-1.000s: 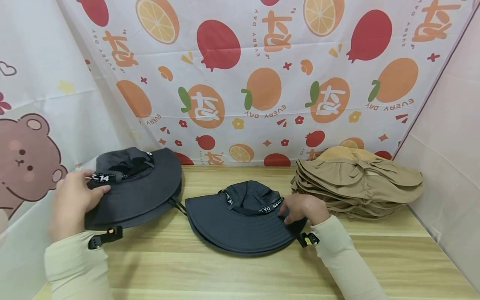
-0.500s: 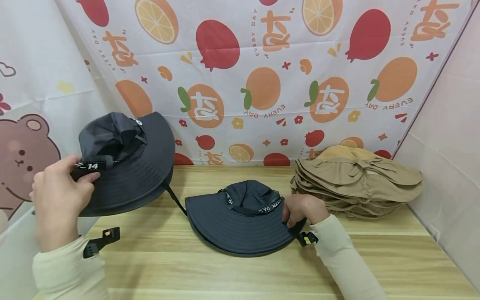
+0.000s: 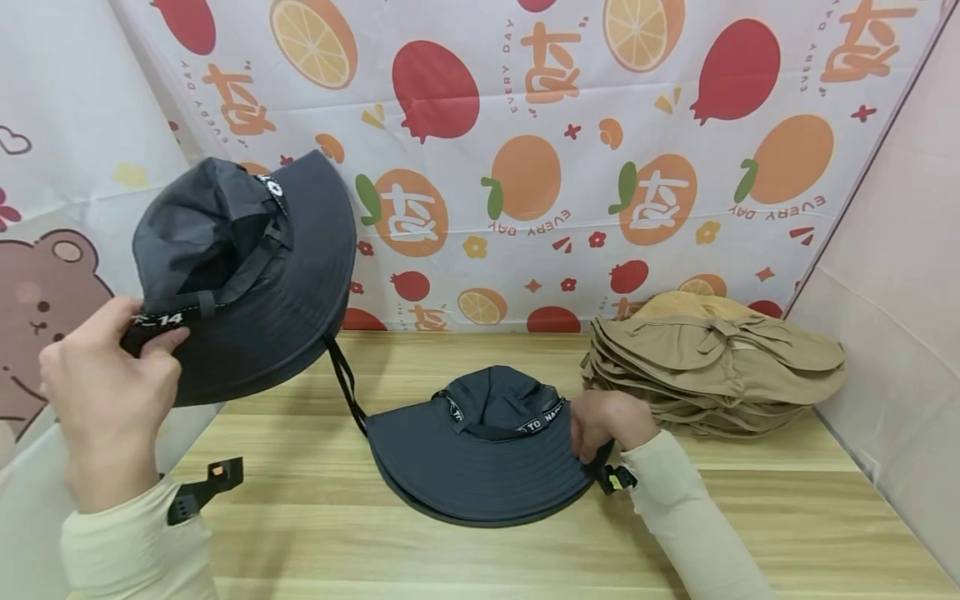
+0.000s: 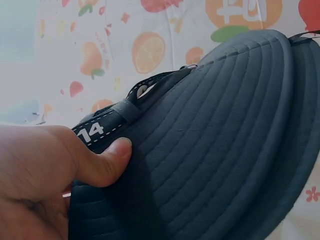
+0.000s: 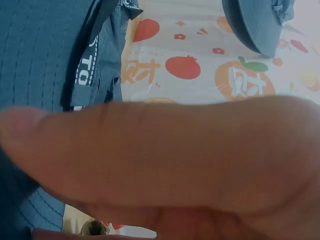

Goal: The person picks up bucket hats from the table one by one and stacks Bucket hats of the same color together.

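Note:
My left hand (image 3: 112,392) pinches the brim of a dark wide-brimmed sun hat (image 3: 300,292) by its "14" band, holding it tilted above the table at the left. In the left wrist view, my thumb presses on the stitched brim (image 4: 215,145). A black chin cord (image 3: 345,379) hangs from this hat to the left edge of a second dark sun hat (image 3: 480,467), which lies on the table. My right hand (image 3: 611,421) grips that hat's right brim edge. In the right wrist view, the thumb (image 5: 150,155) lies across the brim, with the lettered band (image 5: 86,70) beside it.
A stack of tan hats (image 3: 720,358), with a straw-coloured crown on top, stands at the back right of the wooden table (image 3: 420,558). Behind it hangs a fruit-print cloth (image 3: 480,192). White side cloths (image 3: 900,317) enclose the table.
My left hand has raised its hat from the table, up and leftward, tilting it and drawing the cord out. The second hat has shifted slightly toward me; my right hand stays at its brim.

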Tool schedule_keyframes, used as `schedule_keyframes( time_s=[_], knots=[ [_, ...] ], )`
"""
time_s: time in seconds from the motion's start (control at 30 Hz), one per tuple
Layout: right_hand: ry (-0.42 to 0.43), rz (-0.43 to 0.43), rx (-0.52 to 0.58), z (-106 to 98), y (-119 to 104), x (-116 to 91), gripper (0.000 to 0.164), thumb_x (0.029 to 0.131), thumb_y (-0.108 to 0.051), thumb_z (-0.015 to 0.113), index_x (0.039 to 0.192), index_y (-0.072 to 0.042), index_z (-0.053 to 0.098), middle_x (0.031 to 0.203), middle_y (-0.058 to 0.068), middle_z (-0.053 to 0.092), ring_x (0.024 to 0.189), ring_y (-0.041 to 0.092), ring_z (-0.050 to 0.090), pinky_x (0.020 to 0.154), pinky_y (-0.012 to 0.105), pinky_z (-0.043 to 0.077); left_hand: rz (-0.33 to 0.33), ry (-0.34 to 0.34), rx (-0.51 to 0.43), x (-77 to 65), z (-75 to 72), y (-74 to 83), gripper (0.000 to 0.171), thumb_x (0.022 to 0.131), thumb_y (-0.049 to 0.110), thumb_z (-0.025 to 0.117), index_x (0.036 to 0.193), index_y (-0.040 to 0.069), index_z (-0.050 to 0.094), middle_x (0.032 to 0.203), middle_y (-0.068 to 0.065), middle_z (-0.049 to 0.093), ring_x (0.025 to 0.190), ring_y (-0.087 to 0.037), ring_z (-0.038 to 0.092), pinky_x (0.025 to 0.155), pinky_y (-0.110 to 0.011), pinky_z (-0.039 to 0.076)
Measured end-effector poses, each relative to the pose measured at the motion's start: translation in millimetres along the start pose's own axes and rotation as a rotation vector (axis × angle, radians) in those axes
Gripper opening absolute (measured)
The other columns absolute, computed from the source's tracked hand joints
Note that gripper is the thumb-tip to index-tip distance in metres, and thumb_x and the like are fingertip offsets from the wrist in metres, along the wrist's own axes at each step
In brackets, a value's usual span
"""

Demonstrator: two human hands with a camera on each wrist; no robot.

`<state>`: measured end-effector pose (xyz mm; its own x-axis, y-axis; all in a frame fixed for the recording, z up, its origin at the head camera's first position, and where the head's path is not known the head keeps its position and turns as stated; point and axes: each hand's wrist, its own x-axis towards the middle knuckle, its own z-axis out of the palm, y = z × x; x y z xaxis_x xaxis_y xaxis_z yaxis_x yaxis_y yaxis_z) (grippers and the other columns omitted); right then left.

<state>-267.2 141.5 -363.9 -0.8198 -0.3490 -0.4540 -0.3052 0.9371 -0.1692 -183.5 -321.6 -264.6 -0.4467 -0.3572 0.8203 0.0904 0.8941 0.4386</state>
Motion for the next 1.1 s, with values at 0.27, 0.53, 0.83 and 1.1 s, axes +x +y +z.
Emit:
schedule_keyframes(
  time_s=[0.27, 0.53, 0.83, 1.1],
  knots=[
    [0.024, -0.022, 0.014, -3, 4, -2, 0.016, 0.082, -0.009, 0.085, 0.083, -0.024, 0.082, 0.098, -0.009, 0.076, 0.09, 0.009, 0.068, 0.08, 0.032, 0.059, 0.08, 0.08, -0.142, -1.6, 3.8, 20.0, 0.017, 0.084, -0.003, 0.077, 0.1, -0.007, 0.073, 0.087, -0.018, 0.077, 0.07, 0.019, 0.055, 0.07, -0.008, 0.028],
    [0.034, -0.046, 0.032, -3, 7, 0, 0.016, 0.085, -0.01, 0.083, 0.094, -0.023, 0.083, 0.105, -0.006, 0.077, 0.098, 0.012, 0.068, 0.085, 0.034, 0.059, 0.155, 0.054, -0.322, -7.9, -2.2, 43.4, 0.017, 0.083, -0.005, 0.077, 0.099, -0.01, 0.074, 0.085, 0.054, 0.047, 0.076, 0.031, 0.043, 0.073, -0.004, 0.032],
    [0.036, -0.084, 0.01, -4, 8, 0, 0.015, 0.086, -0.011, 0.082, 0.096, -0.022, 0.084, 0.108, -0.006, 0.078, 0.098, 0.01, 0.069, 0.084, 0.031, 0.059, 0.233, -0.111, -0.496, -24.9, 11.5, 74.9, 0.022, 0.076, -0.013, 0.082, 0.095, -0.003, 0.078, 0.082, 0.028, 0.063, 0.069, 0.012, 0.049, 0.069, -0.008, 0.037],
    [0.038, -0.145, -0.013, -8, 13, 1, 0.015, 0.089, -0.012, 0.078, 0.101, -0.019, 0.084, 0.11, -0.005, 0.078, 0.094, 0.006, 0.068, 0.08, 0.026, 0.057, 0.313, -0.266, -0.492, -38.2, 26.4, 93.3, 0.028, 0.073, -0.015, 0.083, 0.095, 0.001, 0.076, 0.079, -0.015, 0.072, 0.065, 0.007, 0.045, 0.063, -0.012, 0.036]
  ],
)
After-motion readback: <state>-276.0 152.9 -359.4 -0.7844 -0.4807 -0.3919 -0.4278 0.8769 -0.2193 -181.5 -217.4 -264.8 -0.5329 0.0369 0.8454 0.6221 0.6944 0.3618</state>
